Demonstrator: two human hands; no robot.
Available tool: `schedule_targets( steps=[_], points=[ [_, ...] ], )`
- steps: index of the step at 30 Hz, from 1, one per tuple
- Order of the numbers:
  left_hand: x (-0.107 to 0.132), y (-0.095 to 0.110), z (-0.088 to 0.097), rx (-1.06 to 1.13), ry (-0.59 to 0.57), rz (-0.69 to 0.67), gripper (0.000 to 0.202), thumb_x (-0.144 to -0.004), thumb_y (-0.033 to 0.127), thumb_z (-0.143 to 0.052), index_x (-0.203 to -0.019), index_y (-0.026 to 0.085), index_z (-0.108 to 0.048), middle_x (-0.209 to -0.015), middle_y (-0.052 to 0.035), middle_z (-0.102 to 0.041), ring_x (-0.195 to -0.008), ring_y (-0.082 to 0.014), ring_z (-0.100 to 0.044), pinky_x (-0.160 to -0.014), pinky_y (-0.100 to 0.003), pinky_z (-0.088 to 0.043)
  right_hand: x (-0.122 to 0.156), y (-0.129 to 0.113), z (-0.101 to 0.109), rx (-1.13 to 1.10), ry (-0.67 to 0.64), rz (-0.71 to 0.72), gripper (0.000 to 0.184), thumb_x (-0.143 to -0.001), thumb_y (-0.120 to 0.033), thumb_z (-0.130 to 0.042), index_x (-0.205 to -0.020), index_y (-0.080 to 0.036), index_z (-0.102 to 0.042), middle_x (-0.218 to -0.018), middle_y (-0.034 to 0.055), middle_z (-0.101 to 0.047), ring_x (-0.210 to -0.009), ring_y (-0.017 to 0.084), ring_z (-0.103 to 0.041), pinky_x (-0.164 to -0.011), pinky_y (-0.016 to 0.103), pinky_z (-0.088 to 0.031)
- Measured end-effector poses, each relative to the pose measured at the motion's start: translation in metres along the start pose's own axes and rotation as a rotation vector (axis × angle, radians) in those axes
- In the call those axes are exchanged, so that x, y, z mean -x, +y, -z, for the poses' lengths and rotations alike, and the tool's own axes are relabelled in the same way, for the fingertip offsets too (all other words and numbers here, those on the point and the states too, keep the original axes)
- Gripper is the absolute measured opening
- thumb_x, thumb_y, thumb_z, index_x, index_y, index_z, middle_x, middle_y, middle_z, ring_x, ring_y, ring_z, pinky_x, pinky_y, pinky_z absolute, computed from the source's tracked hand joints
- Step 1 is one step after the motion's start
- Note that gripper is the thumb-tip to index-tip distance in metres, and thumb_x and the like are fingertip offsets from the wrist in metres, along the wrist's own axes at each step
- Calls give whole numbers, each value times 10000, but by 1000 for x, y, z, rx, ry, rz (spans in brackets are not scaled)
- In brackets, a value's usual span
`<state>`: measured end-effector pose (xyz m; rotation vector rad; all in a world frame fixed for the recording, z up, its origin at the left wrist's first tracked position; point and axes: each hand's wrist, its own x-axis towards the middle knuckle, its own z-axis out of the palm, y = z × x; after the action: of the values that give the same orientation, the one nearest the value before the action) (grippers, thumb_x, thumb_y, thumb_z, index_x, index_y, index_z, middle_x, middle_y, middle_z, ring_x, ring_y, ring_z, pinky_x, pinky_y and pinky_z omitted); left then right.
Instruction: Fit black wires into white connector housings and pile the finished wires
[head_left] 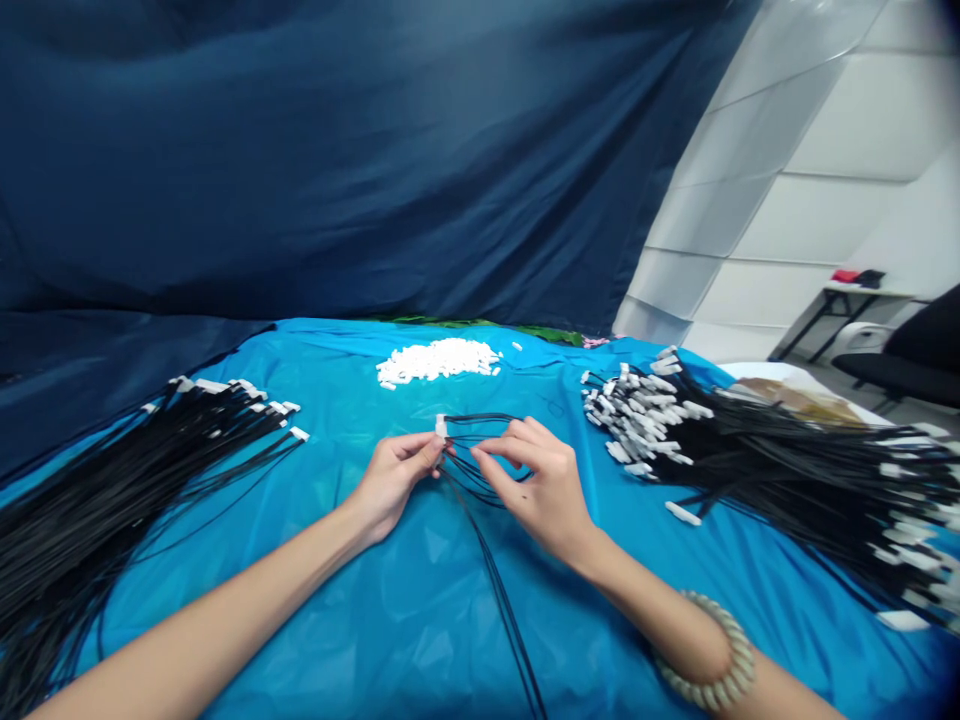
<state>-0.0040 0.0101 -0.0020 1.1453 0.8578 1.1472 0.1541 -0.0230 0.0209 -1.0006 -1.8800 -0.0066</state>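
My left hand is closed, with thumb and fingers pinching a small white connector that stands upright above the fingertips. Thin black wires run from the connector. Some loop to the right behind my right hand, and others trail down toward the front edge of the view. My right hand is closed too, its thumb and index finger meeting on one of the wires just right of the connector. The wire's tip between those fingers is too small to make out.
A pile of small white connector pieces lies beyond my hands on the blue cloth. Bundles of black cables with white ends lie at left and right. A dark blue curtain hangs behind; a chair stands far right.
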Motion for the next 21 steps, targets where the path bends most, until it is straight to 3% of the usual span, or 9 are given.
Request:
schedule_targets(
  steps=[5, 8, 10, 12, 16, 21],
  points=[
    [0, 0, -1, 21, 9, 13, 171, -614, 289, -657, -669, 128, -668, -643, -40, -599, -583, -101, -465, -526, -209, -341, 1, 2, -3, 29, -9, 9, 149, -781, -197, -493, -704, -170, -618, -566, 7, -496, -564, 122, -401, -541, 274, -328],
    [-2, -1, 1, 41, 45, 27, 180, -609, 286, -662, -691, 125, -664, -666, -46, -604, -591, -106, -479, -539, -213, -350, 1, 5, -2, 125, 33, 71, 130, -786, -207, -496, -817, -183, -621, -657, 30, -533, -647, 143, -435, -600, 287, -365],
    [-3, -1, 3, 62, 68, 34, 189, -613, 278, -660, -720, 123, -661, -673, -46, -601, -597, -107, -484, -545, -212, -354, 2, 8, 0, 235, 58, 196, 193, -777, -195, -513, -951, -223, -594, -835, 53, -566, -803, 177, -452, -693, 320, -378],
    [-5, -1, 5, 84, 74, 38, 193, -620, 272, -656, -740, 121, -659, -680, -47, -599, -608, -106, -488, -553, -209, -358, 3, 9, 1, 336, 35, 410, 267, -773, -169, -520, -1018, -268, -559, -1013, 33, -553, -956, 199, -420, -785, 365, -353],
    [-6, 0, 7, 98, 90, 44, 182, -617, 266, -658, -726, 120, -660, -643, -31, -584, -588, -90, -477, -548, -193, -357, 7, 12, -2, 389, -106, 811, 217, -799, -119, -446, -962, -196, -568, -1031, -10, -579, -1012, 126, -418, -876, 359, -318],
    [-5, 1, 5, 107, 87, 46, 181, -600, 274, -670, -703, 124, -663, -624, -19, -577, -581, -78, -474, -544, -183, -357, 8, 12, -3, 357, -133, 881, 248, -816, -86, -355, -893, -164, -577, -926, 11, -630, -949, 79, -486, -874, 316, -354]
  ],
)
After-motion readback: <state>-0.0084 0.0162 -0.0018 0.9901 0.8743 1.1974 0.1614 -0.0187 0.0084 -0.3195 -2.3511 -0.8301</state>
